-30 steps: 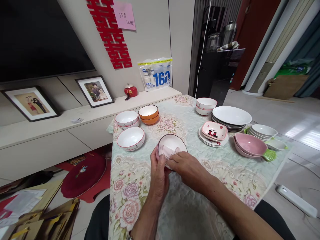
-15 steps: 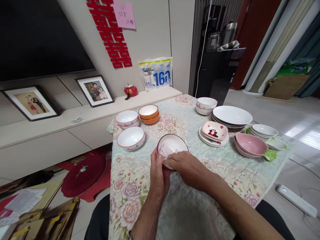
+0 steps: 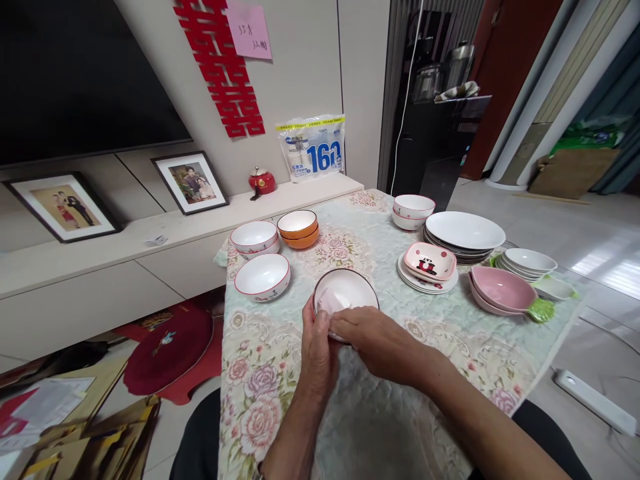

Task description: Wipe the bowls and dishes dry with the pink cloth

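Note:
A white bowl [image 3: 350, 288] with a dark rim is tilted toward me above the front middle of the table. My left hand [image 3: 317, 347] grips its left side, thumb near the rim. Inside the bowl, my right hand [image 3: 370, 333] presses a crumpled white tissue [image 3: 327, 301], its fingers bent and partly hidden. To the left stand a red-rimmed white bowl [image 3: 263, 277], a stack of similar bowls [image 3: 254, 237] and two stacked orange bowls [image 3: 299, 230].
At right are a small square cat dish [image 3: 430, 260] on plates, large white plates [image 3: 465, 230], pink leaf-shaped dishes [image 3: 503, 290], small white dishes [image 3: 530, 261] and red-rimmed bowls [image 3: 413, 208]. Behind runs a low cabinet [image 3: 210, 230] with framed photos and a plastic bag [image 3: 313, 150].
My right hand and the tissue have shifted slightly inside the bowl. The bowl has moved and turned a little; the other dishes stay where they were.

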{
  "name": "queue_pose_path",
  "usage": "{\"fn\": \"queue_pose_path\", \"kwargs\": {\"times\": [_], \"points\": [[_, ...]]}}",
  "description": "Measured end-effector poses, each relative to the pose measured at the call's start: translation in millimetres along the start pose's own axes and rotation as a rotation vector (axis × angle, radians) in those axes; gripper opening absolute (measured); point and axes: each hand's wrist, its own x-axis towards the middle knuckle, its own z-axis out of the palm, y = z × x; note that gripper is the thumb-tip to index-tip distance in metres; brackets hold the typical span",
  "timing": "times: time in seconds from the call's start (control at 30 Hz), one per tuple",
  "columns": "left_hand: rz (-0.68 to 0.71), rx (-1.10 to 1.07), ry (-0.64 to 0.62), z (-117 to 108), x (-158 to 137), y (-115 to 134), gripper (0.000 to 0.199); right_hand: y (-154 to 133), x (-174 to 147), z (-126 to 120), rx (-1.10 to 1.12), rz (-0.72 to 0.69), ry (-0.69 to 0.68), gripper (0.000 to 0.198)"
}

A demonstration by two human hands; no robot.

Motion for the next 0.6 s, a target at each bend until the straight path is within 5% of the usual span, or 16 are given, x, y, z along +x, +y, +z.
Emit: {"fn": "queue_pose_path", "kwargs": {"times": [0.17,0.33,0.47,0.6], "points": [[-0.019,0.005,-0.031,6.3,-3.0,1.6,0.058,2.4,-1.5,3.4,-0.157,0.082,0.006,0.036],[-0.015,-0.028,-0.022,8.0,-5.5,-2.1,0.066,-18.2,8.8,4.2,0.039,0.185,0.117,0.020],[-0.016,-0.046,0.041,2.7,-1.0,-0.9,0.056,-13.2,7.4,2.3,0.101,0.049,0.053,0.037],[-0.020,-0.048,0.024,0.3,2.7,1.6,0.054,2.7,-0.5,1.8,-0.089,0.007,0.004,0.040]]}}
